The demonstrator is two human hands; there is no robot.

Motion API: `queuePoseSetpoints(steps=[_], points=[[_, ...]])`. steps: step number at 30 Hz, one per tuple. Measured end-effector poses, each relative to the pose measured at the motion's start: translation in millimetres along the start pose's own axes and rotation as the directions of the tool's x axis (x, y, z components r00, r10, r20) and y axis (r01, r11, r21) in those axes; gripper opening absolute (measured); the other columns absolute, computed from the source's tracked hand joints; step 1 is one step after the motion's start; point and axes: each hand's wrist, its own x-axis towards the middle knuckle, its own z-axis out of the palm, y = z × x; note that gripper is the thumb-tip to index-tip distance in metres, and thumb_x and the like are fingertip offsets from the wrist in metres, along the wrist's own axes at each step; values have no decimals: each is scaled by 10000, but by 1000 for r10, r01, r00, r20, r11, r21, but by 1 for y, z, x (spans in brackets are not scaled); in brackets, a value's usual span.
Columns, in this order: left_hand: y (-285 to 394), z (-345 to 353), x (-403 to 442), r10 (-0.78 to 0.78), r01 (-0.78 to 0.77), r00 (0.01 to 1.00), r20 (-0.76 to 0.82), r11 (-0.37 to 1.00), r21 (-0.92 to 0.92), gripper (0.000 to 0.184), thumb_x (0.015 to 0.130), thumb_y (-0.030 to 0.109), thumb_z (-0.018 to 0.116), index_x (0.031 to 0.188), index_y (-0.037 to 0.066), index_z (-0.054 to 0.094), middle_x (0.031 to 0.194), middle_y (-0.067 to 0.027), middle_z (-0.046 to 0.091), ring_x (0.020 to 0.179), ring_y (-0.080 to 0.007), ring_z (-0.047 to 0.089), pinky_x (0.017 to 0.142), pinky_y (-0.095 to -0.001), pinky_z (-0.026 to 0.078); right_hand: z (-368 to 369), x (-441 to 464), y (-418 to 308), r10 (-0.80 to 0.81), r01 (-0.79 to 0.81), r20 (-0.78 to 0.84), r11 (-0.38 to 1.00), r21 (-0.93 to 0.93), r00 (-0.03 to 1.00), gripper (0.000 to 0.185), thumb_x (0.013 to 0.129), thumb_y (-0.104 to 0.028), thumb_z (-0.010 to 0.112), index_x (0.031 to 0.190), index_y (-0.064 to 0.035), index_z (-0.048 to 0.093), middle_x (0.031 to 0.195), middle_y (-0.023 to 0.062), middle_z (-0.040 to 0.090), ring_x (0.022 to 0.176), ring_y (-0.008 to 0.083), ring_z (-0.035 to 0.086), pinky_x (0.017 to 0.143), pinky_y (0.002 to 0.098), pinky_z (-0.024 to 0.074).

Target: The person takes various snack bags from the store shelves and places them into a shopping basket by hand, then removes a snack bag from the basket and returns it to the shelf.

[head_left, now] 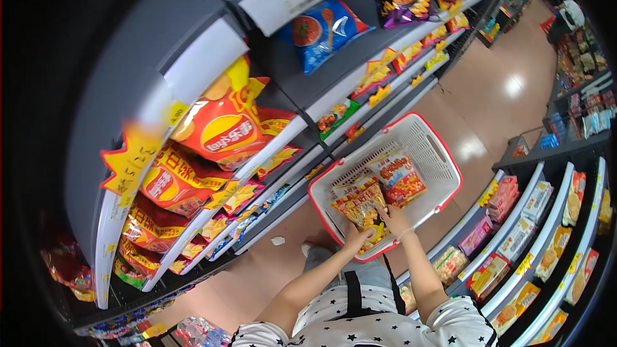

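Note:
Both my hands are over the near side of a white shopping basket [437, 186] with a red rim. My left hand [357, 239] is closed on the lower left edge of a yellow and brown snack bag. At the bag's right side my right hand [395, 220] grips it too, with the fingers on its front. The snack bag [361, 207] lies tilted inside the basket. Beyond it, a red and white snack bag [402, 180] rests against the basket's inside.
Shelves with red Lay's bags [225, 130] and a blue bag [324, 32] run along the left. Low shelves with boxed snacks [488, 276] stand at the right. A person [569, 16] is far off at the upper right. A white scrap [277, 241] lies on the floor.

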Motion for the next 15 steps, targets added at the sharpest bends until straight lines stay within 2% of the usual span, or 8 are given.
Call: queuePoseSetpoints(steps=[2,4,6,7,8,9,13,15], points=[[-22,-9,3,40,-48,998,57,988,148,580,732,188,667,1194,-29,394,1134,-139,527,1016,-221,541,891,-315,427,-9,-18,-11,-144,145,-130,989,-3,981,532,875,-432,477,1048,65,556,1008,267,574,965,404,530,845,429,409],[41,-17,-34,228,-232,972,52,967,104,700,718,327,696,1220,-47,382,1160,-215,513,1091,-336,497,932,-390,386,-19,-37,-25,-243,253,-187,967,27,952,441,848,-335,557,1050,57,540,1002,251,562,961,394,514,837,426,402],[37,-27,-53,198,-196,980,-30,979,65,737,747,349,686,1269,-45,345,1229,-226,452,1168,-339,427,979,-390,338,-22,-60,-41,-376,392,-251,920,15,892,420,811,-273,612,1067,45,514,985,225,544,944,387,496,820,429,395],[48,-36,-66,281,-265,955,-99,952,151,750,752,350,684,1285,-43,330,1245,-225,434,1181,-338,408,990,-393,323,-20,-68,-46,-446,457,-269,889,-28,853,439,792,-259,633,1081,41,497,978,211,530,935,387,485,810,433,390],[61,-39,-82,361,-320,919,-160,918,236,764,757,351,682,1301,-41,315,1261,-223,415,1195,-337,389,1001,-396,309,-8,-74,-42,-496,504,-287,862,-52,820,469,779,-272,642,1090,44,487,962,213,514,919,394,477,801,438,387],[70,-47,-94,376,-349,909,-182,922,167,771,749,344,690,1301,-39,311,1268,-216,400,1207,-329,373,1001,-392,309,-1,-77,-43,-540,546,-307,835,-77,784,501,766,-285,652,1098,46,477,946,214,498,903,401,469,792,444,384],[93,-95,-125,512,-461,800,-311,858,228,773,734,345,701,1283,-43,321,1201,-232,428,1136,-366,432,962,-401,353,12,-101,-107,-707,741,-315,671,-15,634,686,756,-488,619,1136,54,439,1039,229,469,944,390,447,820,459,364],[110,-126,-145,684,-595,649,-333,729,339,788,717,343,713,1281,-51,329,1179,-240,446,1091,-388,464,930,-423,380,18,-111,-138,-754,804,-355,594,-12,552,804,729,-598,595,1176,48,425,1104,229,456,975,385,445,829,463,355]])
